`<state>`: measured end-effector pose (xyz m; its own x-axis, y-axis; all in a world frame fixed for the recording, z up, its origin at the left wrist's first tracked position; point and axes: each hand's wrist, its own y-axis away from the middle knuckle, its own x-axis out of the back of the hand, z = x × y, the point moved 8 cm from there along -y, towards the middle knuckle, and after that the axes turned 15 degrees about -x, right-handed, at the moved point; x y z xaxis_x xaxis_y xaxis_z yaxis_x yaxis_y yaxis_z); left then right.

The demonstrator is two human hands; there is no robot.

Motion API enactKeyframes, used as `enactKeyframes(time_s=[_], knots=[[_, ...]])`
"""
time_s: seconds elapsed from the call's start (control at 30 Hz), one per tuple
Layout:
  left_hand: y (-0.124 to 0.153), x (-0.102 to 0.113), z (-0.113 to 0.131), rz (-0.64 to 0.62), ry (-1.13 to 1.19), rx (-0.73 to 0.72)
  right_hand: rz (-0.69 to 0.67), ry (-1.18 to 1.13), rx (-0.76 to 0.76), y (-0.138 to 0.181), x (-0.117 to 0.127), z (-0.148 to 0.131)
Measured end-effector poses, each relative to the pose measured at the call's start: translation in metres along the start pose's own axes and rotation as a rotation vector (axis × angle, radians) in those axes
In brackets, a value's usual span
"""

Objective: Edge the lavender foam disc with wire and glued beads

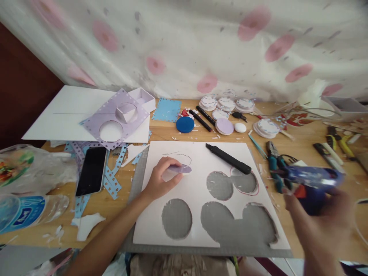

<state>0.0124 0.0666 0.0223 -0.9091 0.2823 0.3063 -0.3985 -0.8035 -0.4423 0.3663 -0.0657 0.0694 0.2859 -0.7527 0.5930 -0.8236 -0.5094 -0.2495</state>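
Note:
My left hand [165,178] pinches a lilac disc [184,168] by its edge, over a white foam board sheet [198,214] with several round holes cut out. Blurred by motion, my right hand [322,218] grips a blue glue gun [313,178] at the right side, its nozzle pointing left. Under the white sheet lies a grey cutting mat [178,219]. A black marker [230,159] rests on the sheet's upper right. Teal-handled pliers [274,165] lie just left of the glue gun.
White layered discs [208,103], a blue disc [185,124] and another lilac disc [224,126] stand along the back. On the left are a phone [92,170], blue paper strips [112,184] and a water bottle [31,211]. A patterned curtain [184,46] hangs behind.

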Motion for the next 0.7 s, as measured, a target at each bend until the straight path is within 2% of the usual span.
enactKeyframes(time_s=[0.07, 0.13, 0.2, 0.27, 0.47, 0.7], knots=[[0.0, 0.0, -0.001, 0.003, -0.023, -0.011, -0.095, -0.09, 0.186, 0.013, -0.031, -0.039], [0.001, 0.0, -0.001, 0.012, -0.032, -0.018, -0.155, -0.112, 0.315, 0.03, -0.06, -0.067], [0.002, 0.0, -0.001, 0.02, -0.039, -0.029, -0.203, -0.124, 0.409, 0.047, -0.085, -0.083], [0.003, 0.001, -0.002, 0.023, -0.046, -0.037, -0.2, -0.132, 0.471, 0.061, -0.1, -0.087], [0.002, 0.0, -0.003, 0.003, -0.051, -0.07, -0.132, -0.144, 0.471, 0.073, -0.111, -0.067], [0.001, -0.001, -0.002, -0.014, -0.066, -0.073, -0.185, -0.068, 0.558, 0.077, -0.115, -0.075]])
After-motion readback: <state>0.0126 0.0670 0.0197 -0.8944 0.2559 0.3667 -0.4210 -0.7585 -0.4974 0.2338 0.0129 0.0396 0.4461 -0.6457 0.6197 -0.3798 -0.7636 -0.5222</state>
